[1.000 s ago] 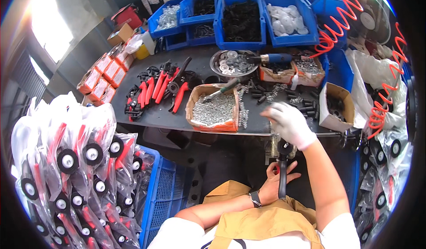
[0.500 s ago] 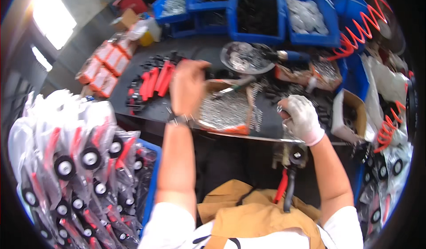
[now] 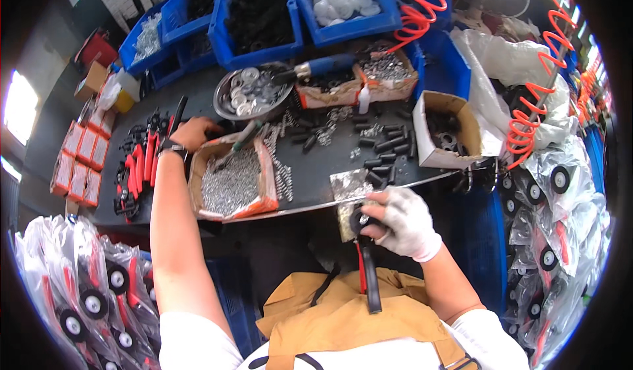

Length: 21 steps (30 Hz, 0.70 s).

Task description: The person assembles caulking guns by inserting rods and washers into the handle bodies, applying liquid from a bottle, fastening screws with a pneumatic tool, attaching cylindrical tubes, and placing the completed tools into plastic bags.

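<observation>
Now | left hand (image 3: 193,133) reaching far-left, fingers curled by red handles (image 3: 138,166), grasp unclear | gloved right hand (image 3: 402,222) gripping black-red bracket (image 3: 368,271) near table (image 3: 316,166) edge

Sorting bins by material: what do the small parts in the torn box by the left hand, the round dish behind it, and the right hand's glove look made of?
Small parts: bright silvery glint, likely plated steel. Torn box: brown cardboard, matte, ragged edges. Round dish: shiny grey, probably stainless metal, holding washers. Glove on the right hand: white knit fabric, soft matte weave. Left hand is bare.
</observation>
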Tool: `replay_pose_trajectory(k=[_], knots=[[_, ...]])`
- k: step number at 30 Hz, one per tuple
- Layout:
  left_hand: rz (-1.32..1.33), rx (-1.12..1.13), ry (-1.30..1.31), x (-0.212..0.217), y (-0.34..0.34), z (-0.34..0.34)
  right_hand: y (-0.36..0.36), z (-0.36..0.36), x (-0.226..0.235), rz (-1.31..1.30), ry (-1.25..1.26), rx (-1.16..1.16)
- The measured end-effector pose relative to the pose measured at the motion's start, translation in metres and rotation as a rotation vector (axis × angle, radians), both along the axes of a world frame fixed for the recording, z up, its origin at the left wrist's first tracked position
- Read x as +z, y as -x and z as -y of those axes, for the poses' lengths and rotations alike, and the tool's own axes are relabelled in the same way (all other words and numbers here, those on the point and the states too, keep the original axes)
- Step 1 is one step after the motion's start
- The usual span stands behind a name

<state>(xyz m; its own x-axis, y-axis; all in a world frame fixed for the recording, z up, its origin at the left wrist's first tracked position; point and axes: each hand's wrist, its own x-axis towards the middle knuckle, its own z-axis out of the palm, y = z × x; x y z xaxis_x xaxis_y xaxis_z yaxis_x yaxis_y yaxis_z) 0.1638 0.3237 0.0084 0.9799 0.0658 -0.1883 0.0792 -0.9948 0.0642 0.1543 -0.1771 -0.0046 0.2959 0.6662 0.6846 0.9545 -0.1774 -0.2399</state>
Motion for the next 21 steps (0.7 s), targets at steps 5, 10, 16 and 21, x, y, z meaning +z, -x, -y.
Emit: replay_pose_trajectory(k=[5, 10, 16, 21], knots=[[0.114, -0.067, -0.101, 0.008, 0.016, 0.002, -0.105, 0.055, 0.037, -0.14, 0.058, -0.784], [0.165, -0.189, -0.368, 0.024, 0.007, 0.025, -0.169, 0.058, 0.038, -0.282, 0.751, -1.198], [0.08, -0.158, -0.248, 0.022, 0.011, 0.011, -0.123, 0.049, 0.045, -0.115, 0.404, -1.077], [0.063, -0.099, -0.349, 0.028, 0.01, 0.02, -0.006, 0.012, 0.08, -1.062, 0.162, -0.315]])
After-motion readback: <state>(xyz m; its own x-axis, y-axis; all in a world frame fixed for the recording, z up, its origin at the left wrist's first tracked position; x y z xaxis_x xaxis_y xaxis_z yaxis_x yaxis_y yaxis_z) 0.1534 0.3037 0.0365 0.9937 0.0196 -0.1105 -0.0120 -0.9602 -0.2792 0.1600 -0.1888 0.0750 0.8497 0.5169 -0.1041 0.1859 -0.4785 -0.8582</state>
